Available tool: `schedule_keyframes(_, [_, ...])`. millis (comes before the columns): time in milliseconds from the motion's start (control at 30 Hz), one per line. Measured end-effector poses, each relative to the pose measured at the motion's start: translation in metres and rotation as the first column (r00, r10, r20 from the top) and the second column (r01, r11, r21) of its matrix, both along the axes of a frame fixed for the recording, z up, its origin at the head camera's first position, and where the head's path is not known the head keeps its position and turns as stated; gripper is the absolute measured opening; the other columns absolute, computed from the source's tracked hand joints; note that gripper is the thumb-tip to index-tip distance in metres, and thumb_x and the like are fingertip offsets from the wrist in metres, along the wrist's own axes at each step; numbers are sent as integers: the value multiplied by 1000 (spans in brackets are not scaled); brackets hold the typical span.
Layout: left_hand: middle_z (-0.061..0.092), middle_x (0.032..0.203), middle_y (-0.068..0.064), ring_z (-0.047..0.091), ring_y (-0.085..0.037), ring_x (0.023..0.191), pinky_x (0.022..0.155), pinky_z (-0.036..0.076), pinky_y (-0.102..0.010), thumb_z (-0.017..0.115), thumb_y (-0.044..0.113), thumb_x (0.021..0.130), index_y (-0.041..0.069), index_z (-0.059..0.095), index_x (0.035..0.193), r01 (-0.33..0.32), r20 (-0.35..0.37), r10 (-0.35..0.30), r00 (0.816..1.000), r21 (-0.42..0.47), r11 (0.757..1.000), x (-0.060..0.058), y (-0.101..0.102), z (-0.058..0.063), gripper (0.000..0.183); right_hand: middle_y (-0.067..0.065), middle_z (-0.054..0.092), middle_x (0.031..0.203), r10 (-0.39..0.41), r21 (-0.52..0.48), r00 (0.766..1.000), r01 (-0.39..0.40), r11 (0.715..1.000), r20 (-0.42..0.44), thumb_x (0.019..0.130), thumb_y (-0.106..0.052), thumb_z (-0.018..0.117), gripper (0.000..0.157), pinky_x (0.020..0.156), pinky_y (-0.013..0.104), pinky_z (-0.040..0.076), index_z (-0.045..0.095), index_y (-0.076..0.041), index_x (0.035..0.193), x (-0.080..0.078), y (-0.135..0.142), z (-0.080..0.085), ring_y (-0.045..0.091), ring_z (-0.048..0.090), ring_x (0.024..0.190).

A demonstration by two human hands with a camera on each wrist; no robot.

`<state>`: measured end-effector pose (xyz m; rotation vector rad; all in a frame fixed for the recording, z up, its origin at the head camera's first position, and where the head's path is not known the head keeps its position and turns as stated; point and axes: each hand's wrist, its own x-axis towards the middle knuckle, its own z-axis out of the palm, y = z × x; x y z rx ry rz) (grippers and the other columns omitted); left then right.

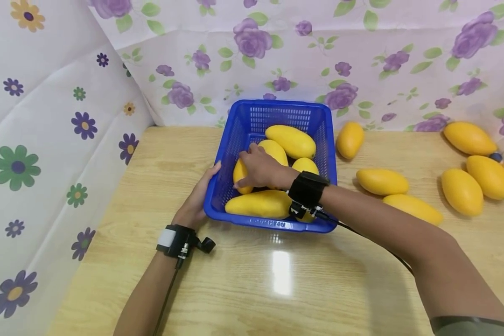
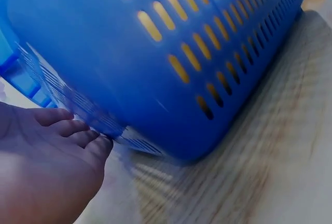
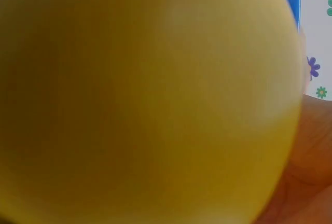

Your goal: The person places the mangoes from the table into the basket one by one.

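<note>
A blue plastic basket [image 1: 273, 225] with slotted walls stands on the table with several yellow mangoes inside. My right hand [image 1: 262, 168] reaches into it, fingers and thumb around a mango [image 1: 242, 179] by the left wall. Under and beside that hand lie a long mango [image 1: 258, 204], a rear mango [image 1: 291, 141] and others. In the right wrist view a mango [image 3: 155, 94] fills most of the picture and hides the fingers. My left hand [image 1: 195, 200] rests against the basket's left outer side. In the left wrist view its fingers [image 2: 78, 130] touch the wall.
Right of the basket, loose mangoes lie on the wooden table [image 1: 185, 289], among them a small one [image 1: 350, 140] near the basket and one [image 1: 462, 191] farther right. Flowered sheets [image 1: 277, 60] hang behind and at the left. Cables run from both wrist straps.
</note>
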<state>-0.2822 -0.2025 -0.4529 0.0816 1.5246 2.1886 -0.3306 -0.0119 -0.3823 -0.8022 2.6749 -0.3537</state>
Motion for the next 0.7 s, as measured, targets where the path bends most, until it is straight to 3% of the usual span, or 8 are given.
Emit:
schedule_keyframes(167, [29,157,-6,29,-29,143,113,24,-51,39,51,101,26,18,159,12,-3,-12,1000,9,1000,2,3,1,66,21,42,141,9,-41,1000,-9,999,-18,86,-54,67,84,98,38,44,44,0,146,4,10,3,31,44,122])
schedule_keyframes(533, [28,158,-7,29,-26,142,115,21,-48,38,47,103,22,19,159,4,8,-4,1000,28,1000,3,6,3,65,21,29,156,-31,-161,999,36,986,39,91,-54,59,84,108,45,36,32,-7,155,21,55,37,33,31,142])
schedule_keyframes(700, [27,158,-6,28,-26,142,115,20,-48,41,49,101,24,19,159,-5,2,5,1000,14,1000,3,5,1,67,19,27,157,-55,-239,997,65,969,48,93,-54,57,81,107,49,36,31,-10,155,29,78,45,32,31,142])
